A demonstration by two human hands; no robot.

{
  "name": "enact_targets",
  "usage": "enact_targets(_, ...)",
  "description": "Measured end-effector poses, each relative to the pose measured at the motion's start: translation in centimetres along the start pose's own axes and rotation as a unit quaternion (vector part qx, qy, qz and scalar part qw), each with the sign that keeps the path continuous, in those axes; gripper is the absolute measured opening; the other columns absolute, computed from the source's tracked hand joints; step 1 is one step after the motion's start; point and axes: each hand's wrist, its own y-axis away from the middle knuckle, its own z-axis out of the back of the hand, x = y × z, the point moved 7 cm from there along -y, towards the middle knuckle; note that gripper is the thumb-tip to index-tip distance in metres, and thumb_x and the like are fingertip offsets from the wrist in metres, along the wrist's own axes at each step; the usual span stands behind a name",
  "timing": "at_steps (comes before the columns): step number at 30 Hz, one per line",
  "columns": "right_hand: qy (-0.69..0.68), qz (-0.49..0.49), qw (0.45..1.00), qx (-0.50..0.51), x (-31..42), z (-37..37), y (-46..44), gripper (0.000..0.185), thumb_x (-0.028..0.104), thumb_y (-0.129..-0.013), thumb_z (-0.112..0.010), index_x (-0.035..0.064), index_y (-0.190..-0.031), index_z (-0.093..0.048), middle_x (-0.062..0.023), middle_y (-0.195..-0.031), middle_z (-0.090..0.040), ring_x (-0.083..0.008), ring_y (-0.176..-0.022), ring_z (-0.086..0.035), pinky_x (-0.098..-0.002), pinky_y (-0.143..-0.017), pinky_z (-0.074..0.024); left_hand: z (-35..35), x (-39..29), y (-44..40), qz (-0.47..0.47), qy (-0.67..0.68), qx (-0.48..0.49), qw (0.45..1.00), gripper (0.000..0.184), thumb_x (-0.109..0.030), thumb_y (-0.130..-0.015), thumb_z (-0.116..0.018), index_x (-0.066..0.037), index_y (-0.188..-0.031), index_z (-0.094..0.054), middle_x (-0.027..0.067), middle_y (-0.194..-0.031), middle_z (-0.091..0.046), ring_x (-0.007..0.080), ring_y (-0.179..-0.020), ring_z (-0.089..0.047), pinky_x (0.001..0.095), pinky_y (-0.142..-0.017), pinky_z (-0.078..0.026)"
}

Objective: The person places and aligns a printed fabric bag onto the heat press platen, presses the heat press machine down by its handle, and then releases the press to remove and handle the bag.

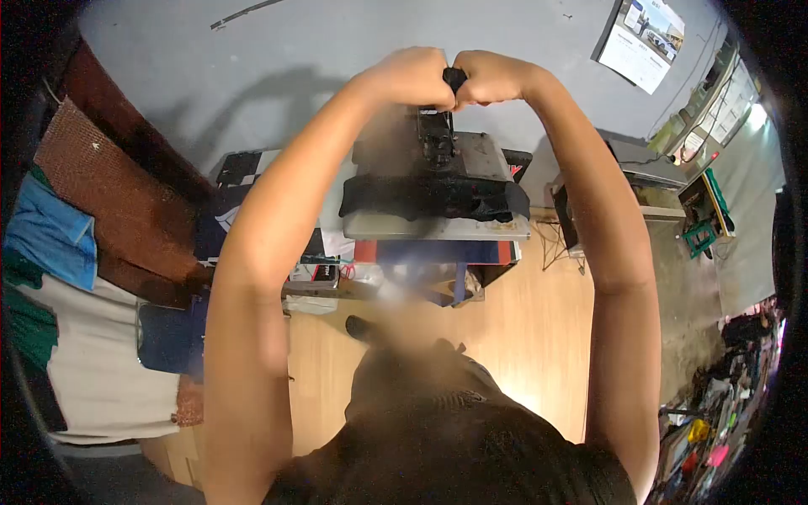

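Note:
My left hand (411,77) and my right hand (495,77) are raised in front of me, both curled round the black handle (454,79) of a heat press. Only a short piece of the handle shows between them. Below my hands is the black linkage of the heat press (436,139), above its metal top plate (480,151). Black fabric (429,198) lies along the front of the press and hangs over the edge of the pale lower plate (438,225). A blurred smear covers part of the middle of the view.
Brown textured cloth (126,194), a blue towel (50,223) and other fabrics hang at the left. A calendar (644,38) is on the grey wall. A grey-topped stand (644,168) is at the right, with loose cables (555,244) below. Cluttered items (715,412) fill the lower right.

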Motion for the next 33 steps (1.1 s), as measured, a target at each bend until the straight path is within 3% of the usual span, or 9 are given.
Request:
enact_targets(1,0.009,0.014,1.000,-0.023,-0.1,-0.5,0.2,0.025,0.023,-0.070,-0.074,0.0015,-0.063,-0.061,-0.0067,-0.052,-0.053,-0.0177,-0.048,-0.050,-0.0356,-0.049,-0.0392,-0.3,-0.3,0.5,-0.008,-0.022,-0.027,0.999,0.032,-0.026,-0.057,-0.077,0.003,-0.069,-0.070,0.0191,-0.064,-0.066,0.0317,-0.060,-0.066,0.0420,-0.057,-0.050)
enact_targets(2,0.034,0.022,0.999,-0.026,-0.5,-1.3,0.0,0.026,0.024,-0.066,-0.073,-0.0007,-0.070,-0.066,-0.0138,-0.056,-0.058,-0.0267,-0.053,-0.057,-0.0408,-0.056,-0.0450,-1.0,-0.6,1.2,-0.016,-0.008,-0.011,1.000,0.031,-0.025,-0.061,-0.076,0.003,-0.072,-0.071,0.0202,-0.068,-0.068,0.0334,-0.064,-0.068,0.0440,-0.062,-0.053)
enact_targets(3,0.067,0.125,0.987,-0.078,-0.3,-2.0,0.4,0.026,0.023,-0.064,-0.073,-0.0005,-0.074,-0.069,-0.0201,-0.062,-0.062,-0.0368,-0.060,-0.062,-0.0458,-0.061,-0.0483,-1.9,-0.6,1.7,-0.044,-0.018,-0.037,0.998,0.027,-0.022,-0.064,-0.074,0.003,-0.074,-0.072,0.0222,-0.071,-0.069,0.0355,-0.067,-0.070,0.0448,-0.065,-0.055)
enact_targets(5,0.105,0.144,0.967,-0.183,-1.1,-3.9,1.2,0.026,0.022,-0.062,-0.072,-0.0005,-0.075,-0.070,-0.0236,-0.067,-0.064,-0.0427,-0.068,-0.064,-0.0491,-0.066,-0.0507,-3.0,-0.9,3.3,-0.035,-0.045,-0.055,0.997,0.026,-0.020,-0.063,-0.074,0.003,-0.074,-0.072,0.0241,-0.074,-0.069,0.0384,-0.070,-0.071,0.0460,-0.067,-0.057)
enact_targets(7,0.129,0.029,0.987,-0.096,0.0,-5.4,2.7,0.034,0.030,-0.064,-0.072,-0.0008,-0.078,-0.072,-0.0266,-0.083,-0.069,-0.0432,-0.085,-0.069,-0.0490,-0.077,-0.0550,-5.0,-0.8,4.3,-0.034,-0.095,-0.058,0.993,0.026,-0.020,-0.063,-0.074,0.003,-0.075,-0.073,0.0263,-0.076,-0.069,0.0401,-0.074,-0.072,0.0471,-0.068,-0.059)
enact_targets(8,0.155,0.049,0.979,-0.125,-1.0,-6.7,2.7,0.031,0.030,-0.064,-0.070,0.0004,-0.075,-0.070,-0.0254,-0.081,-0.069,-0.0422,-0.085,-0.069,-0.0493,-0.077,-0.0555,-6.0,-0.9,5.0,-0.021,-0.072,-0.045,0.996,0.028,-0.018,-0.062,-0.074,0.008,-0.071,-0.067,0.0303,-0.075,-0.066,0.0450,-0.079,-0.069,0.0492,-0.074,-0.057)
enact_targets(11,0.172,-0.002,0.979,-0.106,-2.0,-10.4,3.4,0.032,0.032,-0.064,-0.070,0.0022,-0.076,-0.070,-0.0238,-0.082,-0.070,-0.0420,-0.086,-0.069,-0.0497,-0.078,-0.0558,-9.0,-0.6,6.4,-0.023,-0.101,-0.054,0.993,0.024,-0.021,-0.060,-0.073,0.002,-0.066,-0.069,0.0276,-0.075,-0.067,0.0434,-0.075,-0.069,0.0490,-0.073,-0.058)
enact_targets(26,0.217,-0.011,0.972,-0.095,-3.0,-19.5,5.2,0.035,0.039,-0.066,-0.072,0.0057,-0.076,-0.072,-0.0200,-0.078,-0.071,-0.0381,-0.081,-0.070,-0.0461,-0.081,-0.0554,-18.0,0.7,10.1,-0.049,-0.123,-0.089,0.987,0.023,-0.021,-0.051,-0.072,0.000,-0.060,-0.069,0.0221,-0.066,-0.067,0.0397,-0.072,-0.067,0.0451,-0.071,-0.056)
enact_targets(33,0.214,-0.033,0.974,-0.072,-5.1,-23.9,4.4,0.031,0.037,-0.069,-0.069,0.0063,-0.072,-0.073,-0.0210,-0.078,-0.072,-0.0373,-0.079,-0.071,-0.0446,-0.085,-0.0545,-21.7,1.7,10.9,-0.060,-0.117,-0.072,0.989,0.021,-0.019,-0.050,-0.070,0.000,-0.059,-0.069,0.0234,-0.066,-0.067,0.0398,-0.073,-0.067,0.0430,-0.079,-0.055)
